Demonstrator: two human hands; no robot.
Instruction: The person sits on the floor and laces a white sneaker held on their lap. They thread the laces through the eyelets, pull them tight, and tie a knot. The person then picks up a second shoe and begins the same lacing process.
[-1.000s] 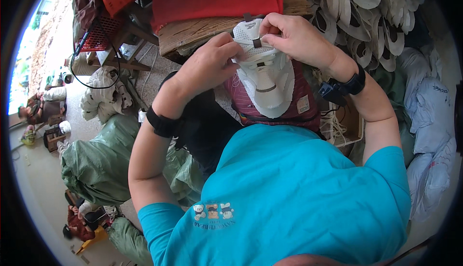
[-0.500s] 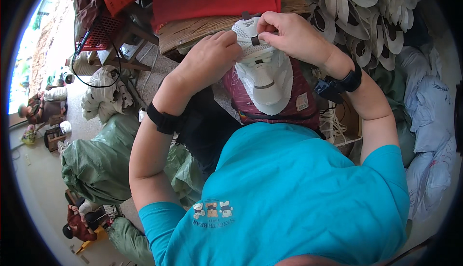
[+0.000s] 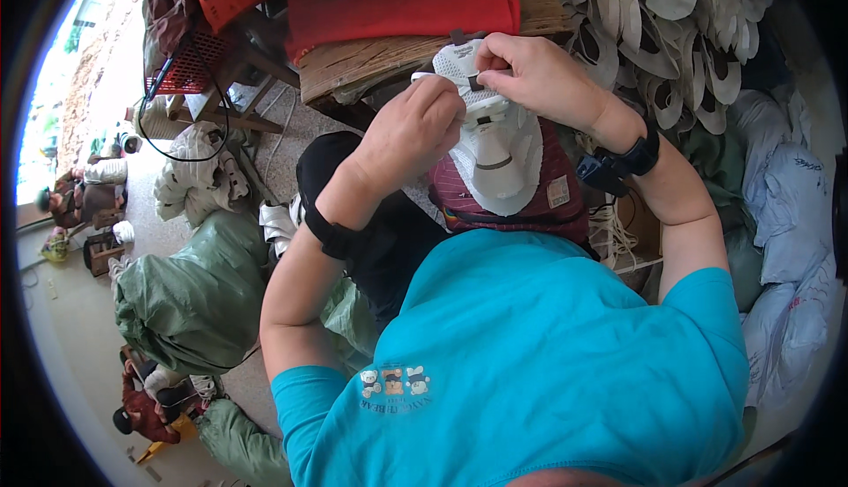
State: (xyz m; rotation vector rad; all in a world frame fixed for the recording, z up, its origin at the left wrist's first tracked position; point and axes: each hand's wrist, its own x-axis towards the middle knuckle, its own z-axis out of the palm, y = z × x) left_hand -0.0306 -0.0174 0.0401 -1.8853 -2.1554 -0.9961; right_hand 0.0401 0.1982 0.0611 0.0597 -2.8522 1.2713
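Observation:
A white shoe upper [image 3: 511, 188] lies across my lap, its rounded toe toward me and its tongue toward the wooden bench. My left hand [image 3: 408, 132] is closed at the upper's left side, and a bit of white edge shows past its fingertips. The curled fingers hide most of what they grip. On the right, my right hand [image 3: 537, 74] pinches the upper near the tongue, beside a short dark strap. Beneath the upper is a maroon striped cloth [image 3: 558, 209] with a small pale label.
Ahead is a worn wooden bench [image 3: 380, 59] with red fabric [image 3: 402, 12] on it. Many pale shoe parts [image 3: 658, 23] hang at the far right. White sacks [image 3: 791, 209] stand at the right, green sacks [image 3: 199, 288] at the left. Other people [image 3: 146, 403] sit farther left.
My left hand has shifted right and slightly nearer me, its fingers drawn together. The white edge now shows beyond them. The right hand keeps its pinch near the tongue.

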